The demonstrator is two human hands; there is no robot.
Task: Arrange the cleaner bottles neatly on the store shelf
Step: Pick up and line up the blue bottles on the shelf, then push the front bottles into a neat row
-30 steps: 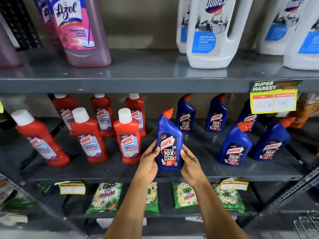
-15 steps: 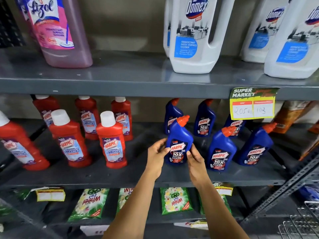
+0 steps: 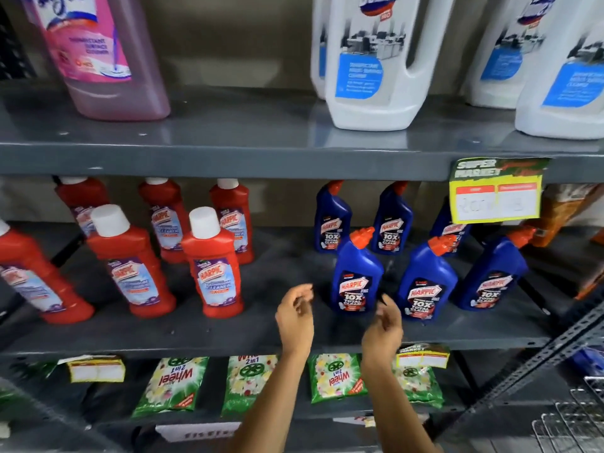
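A blue Harpic bottle (image 3: 356, 276) with an orange cap stands upright on the grey middle shelf (image 3: 228, 335), leftmost of three blue bottles in the front row. My left hand (image 3: 295, 317) hovers just left of it, fingers loosely curled, holding nothing. To the bottle's right and slightly in front is my right hand (image 3: 385, 325), also empty and apart from it. Two more front-row blue bottles (image 3: 425, 282) stand to the right, with others behind. Several red Harpic bottles (image 3: 212, 266) stand on the left half of the shelf.
The upper shelf holds a pink Lizol jug (image 3: 101, 57) and white Domex jugs (image 3: 372, 67). A yellow price tag (image 3: 496, 194) hangs from its edge. Green Wheel packets (image 3: 173, 384) lie on the lower shelf. A slanted metal brace (image 3: 536, 361) runs at the right.
Both hands carried the blue bottle back and right, set it down in the front row, then let go and drew back. The camera view shifted right.
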